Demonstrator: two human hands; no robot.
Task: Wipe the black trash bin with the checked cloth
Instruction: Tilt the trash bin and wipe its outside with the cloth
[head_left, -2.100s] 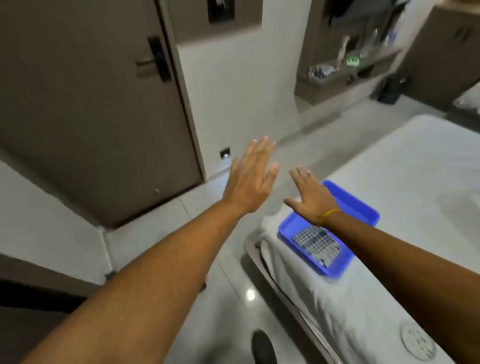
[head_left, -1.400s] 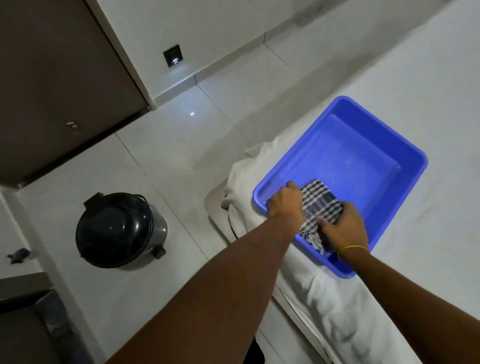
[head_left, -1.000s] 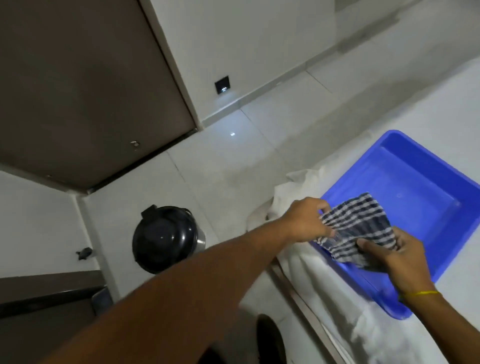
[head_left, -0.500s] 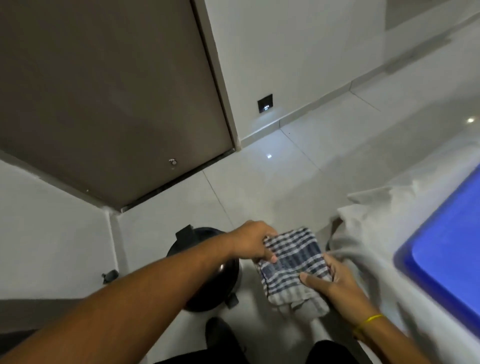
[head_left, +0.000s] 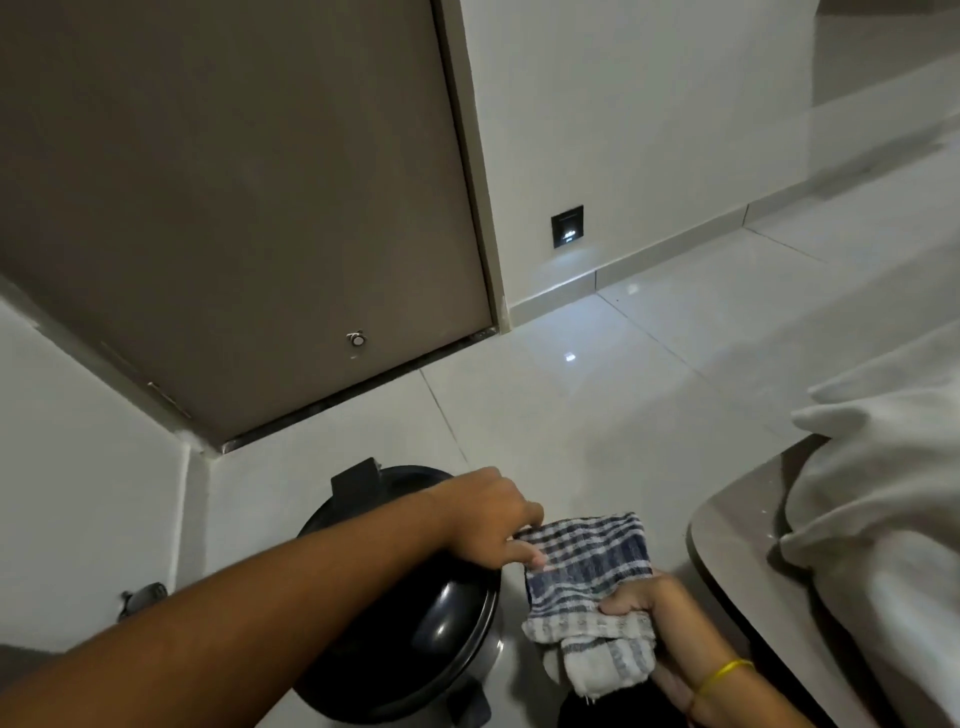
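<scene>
both hands, left hand (head_left: 485, 519) and right hand (head_left: 647, 605), grip a checked cloth (head_left: 589, 574) just beside the black bin (head_left: 415, 639). the cloth seems not to touch the bin's lid.

Left hand (head_left: 488, 519) and right hand (head_left: 654, 608) both pinch closed, forearms reaching forward.

Both hands, left hand (head_left: 485, 519) and right hand (head_left: 657, 605), hold the cloth (head_left: 587, 571) at the bottom of the frame, just right of the black bin (head_left: 415, 644).
</scene>
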